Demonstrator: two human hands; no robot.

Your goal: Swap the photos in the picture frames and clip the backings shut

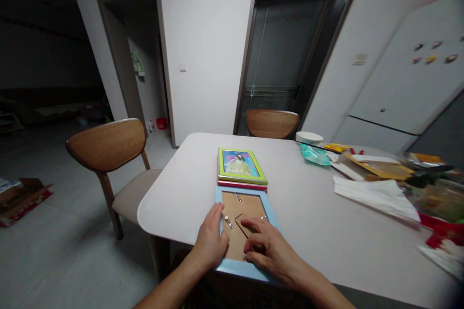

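Observation:
A light blue picture frame (225, 267) lies face down at the table's near edge, its brown backing board (232, 244) showing. Metal turn clips sit around the board, one a silver clip (228, 222) on the left side. The black outline of a stand flap is cut in the middle. My left hand (209, 239) grips the frame's left side, thumb over the board. With curled fingers, my right hand (266, 246) pinches at a small metal clip (245, 256) by the near edge, partly hidden. Beyond lies a stack topped by a green picture frame (241, 166) with a portrait.
The white table (308, 217) carries clutter on the right: a white bowl (309, 137), a teal packet (314, 154), white paper (375, 195) and a cardboard piece (380, 170). One wooden chair (112, 147) stands left, another wooden chair (272, 123) at the far side.

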